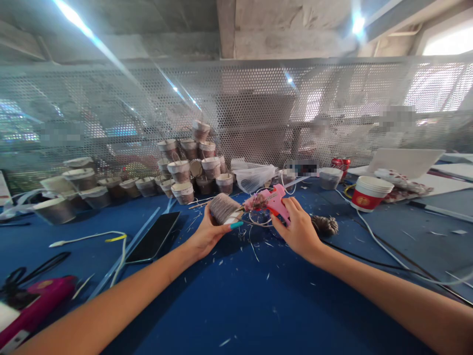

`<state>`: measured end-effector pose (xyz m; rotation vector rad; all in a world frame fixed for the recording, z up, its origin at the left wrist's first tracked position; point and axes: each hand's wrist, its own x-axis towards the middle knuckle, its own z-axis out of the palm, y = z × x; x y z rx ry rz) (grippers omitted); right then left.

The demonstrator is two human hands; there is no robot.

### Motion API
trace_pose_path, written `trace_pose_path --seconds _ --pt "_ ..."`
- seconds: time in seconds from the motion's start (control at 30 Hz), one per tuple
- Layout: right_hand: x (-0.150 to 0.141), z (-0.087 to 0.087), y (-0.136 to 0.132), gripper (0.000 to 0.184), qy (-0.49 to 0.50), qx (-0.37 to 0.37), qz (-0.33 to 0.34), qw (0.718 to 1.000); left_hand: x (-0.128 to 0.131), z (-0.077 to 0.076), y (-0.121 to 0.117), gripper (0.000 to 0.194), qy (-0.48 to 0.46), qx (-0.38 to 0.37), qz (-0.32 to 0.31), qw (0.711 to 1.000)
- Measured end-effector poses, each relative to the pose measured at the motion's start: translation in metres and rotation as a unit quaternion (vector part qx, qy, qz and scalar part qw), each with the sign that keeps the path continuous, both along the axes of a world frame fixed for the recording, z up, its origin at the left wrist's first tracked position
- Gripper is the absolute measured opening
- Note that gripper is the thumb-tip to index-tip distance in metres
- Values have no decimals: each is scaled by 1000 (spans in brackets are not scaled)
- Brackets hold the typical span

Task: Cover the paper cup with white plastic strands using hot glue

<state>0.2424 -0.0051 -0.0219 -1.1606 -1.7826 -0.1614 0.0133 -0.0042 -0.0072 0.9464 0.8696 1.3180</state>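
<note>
My left hand (207, 231) is wrapped round a small pot (223, 208) wound with grey cord, tilted on its side with its pale end facing right. The thumb, with a long teal nail, lies along the pot's lower edge. In my right hand (297, 227) is a pink glue gun (271, 199), gripped by its handle. Its nozzle points left and comes up close to the pot's pale part; whether they touch I cannot tell. A strand of cord (254, 223) runs from the pot toward the right. Beside my right wrist lies a dark cord bundle (325, 226).
Several small pots (181, 170) are stacked at the back, more (79, 180) at the left. A phone (155, 237) and a magenta device (40, 301) lie left. Paper cups (371, 193), a red can (345, 165) and cables (384, 254) are at right. A perforated metal screen (254, 113) stands behind.
</note>
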Motion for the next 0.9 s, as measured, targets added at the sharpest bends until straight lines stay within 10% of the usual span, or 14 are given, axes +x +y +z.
trace_pose_path --seconds 0.9 --pt "8 -1 7 16 -9 -23 -35 999 -2 0 -1 85 -15 -7 -10 1000"
